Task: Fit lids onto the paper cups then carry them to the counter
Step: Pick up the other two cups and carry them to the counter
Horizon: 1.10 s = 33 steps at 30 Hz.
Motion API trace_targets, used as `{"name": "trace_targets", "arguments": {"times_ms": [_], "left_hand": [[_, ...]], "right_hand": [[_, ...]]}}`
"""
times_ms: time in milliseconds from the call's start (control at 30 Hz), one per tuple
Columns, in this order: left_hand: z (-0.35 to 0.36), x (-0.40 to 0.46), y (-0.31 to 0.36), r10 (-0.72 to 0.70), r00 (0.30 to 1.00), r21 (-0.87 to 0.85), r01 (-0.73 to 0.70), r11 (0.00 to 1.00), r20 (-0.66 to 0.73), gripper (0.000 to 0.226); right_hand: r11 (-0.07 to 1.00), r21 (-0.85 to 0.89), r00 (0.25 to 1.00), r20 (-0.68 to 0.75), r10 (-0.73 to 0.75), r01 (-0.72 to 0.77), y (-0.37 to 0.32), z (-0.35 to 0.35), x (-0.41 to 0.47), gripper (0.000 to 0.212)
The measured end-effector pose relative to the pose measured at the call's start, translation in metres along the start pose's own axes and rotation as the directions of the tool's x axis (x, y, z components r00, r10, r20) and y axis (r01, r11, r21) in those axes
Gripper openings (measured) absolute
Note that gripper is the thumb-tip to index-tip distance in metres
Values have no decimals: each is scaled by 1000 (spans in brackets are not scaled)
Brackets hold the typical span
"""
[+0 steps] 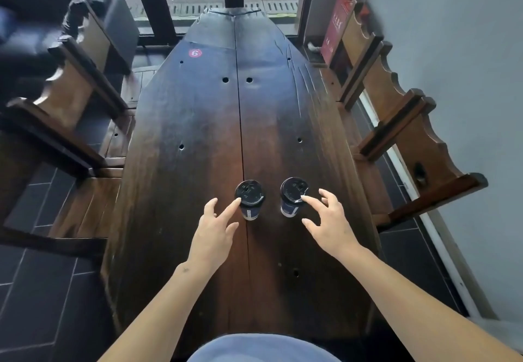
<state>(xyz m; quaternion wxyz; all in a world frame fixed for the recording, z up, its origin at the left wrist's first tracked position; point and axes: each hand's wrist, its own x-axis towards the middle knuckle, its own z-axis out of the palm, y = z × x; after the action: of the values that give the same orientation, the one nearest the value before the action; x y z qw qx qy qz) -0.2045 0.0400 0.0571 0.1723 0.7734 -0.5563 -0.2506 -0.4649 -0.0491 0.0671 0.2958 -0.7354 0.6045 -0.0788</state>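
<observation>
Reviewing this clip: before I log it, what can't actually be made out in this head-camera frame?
- Head view: whether each lid is fully snapped on; the left cup and right cup are seen from above, rims too small to judge.
- Cup contents: hidden by the black lids.
- Cup print: sides foreshortened, illegible.
- The counter: not in frame.
- Red sign: text blurred.
- Left hand and right hand: fingertip contact with lids unclear.

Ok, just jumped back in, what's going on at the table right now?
A person stands at the long dark wooden table, reaching for two dark blue paper cups. Both already wear black plastic lids. The left hand touches the left cup's lid with a fingertip; the right hand touches the right cup's lid. Neither cup is gripped or lifted.
</observation>
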Motion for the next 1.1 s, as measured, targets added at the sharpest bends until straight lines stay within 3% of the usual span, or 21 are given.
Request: {"name": "trace_targets", "arguments": {"times_ms": [267, 433, 733, 967, 1100], "left_hand": [[34, 51, 10, -72, 980, 41, 65, 997, 186, 67], [55, 78, 2, -115, 973, 23, 112, 993, 203, 65], [74, 118, -7, 2, 1000, -197, -2, 980, 1, 54], [89, 150, -9, -59, 997, -224, 70, 972, 53, 65], [97, 162, -9, 32, 997, -220, -17, 975, 65, 76]], "right_hand": [[997, -39, 977, 204, -57, 67, 29, 10, 63, 59], [994, -26, 948, 306, -91, 104, 46, 21, 94, 66], [978, 74, 956, 209, -208, 196, 59, 37, 131, 64], [979, 167, 974, 169, -149, 121, 66, 56, 156, 70], [954, 291, 981, 152, -123, 74, 66, 59, 166, 79]]}}
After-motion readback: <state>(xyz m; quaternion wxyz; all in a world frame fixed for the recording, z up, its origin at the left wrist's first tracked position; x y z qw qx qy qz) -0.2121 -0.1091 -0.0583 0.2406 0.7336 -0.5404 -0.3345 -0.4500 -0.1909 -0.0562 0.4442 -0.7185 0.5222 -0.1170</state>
